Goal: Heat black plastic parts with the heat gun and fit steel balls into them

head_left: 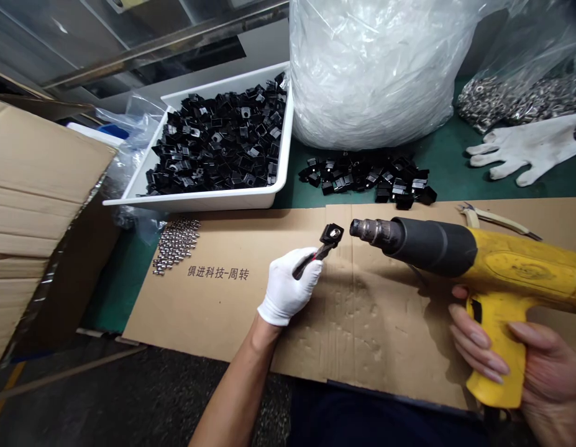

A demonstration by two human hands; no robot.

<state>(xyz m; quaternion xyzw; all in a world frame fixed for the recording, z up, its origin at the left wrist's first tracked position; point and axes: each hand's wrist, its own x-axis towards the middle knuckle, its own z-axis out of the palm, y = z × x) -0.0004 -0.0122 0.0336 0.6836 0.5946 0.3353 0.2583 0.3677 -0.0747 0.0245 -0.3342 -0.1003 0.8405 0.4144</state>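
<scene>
Your white-gloved left hand [288,287] is closing its fingers around a slim dark tool [321,252], and just past your fingertips the tool's tip is holding up a black piece [325,233] with a round metal insert [335,234] in it. Your bare right hand [551,366] is gripping the handle of a yellow heat gun [525,267], whose nozzle [374,231] is pointing left at the black piece, near it but not touching. Both hands are hovering above a cardboard sheet [232,310]. Left of your left hand, small metal pieces [177,245] are lying in rows; beyond them, a white tray [213,201] is holding many black parts [222,143]. Beyond and between your hands, loose black parts [366,177] are lying on the green surface [450,186]. Beyond your right hand, pale-handled pliers [502,221] are resting behind the heat gun, and a second white glove [534,148] is lying farther off.
</scene>
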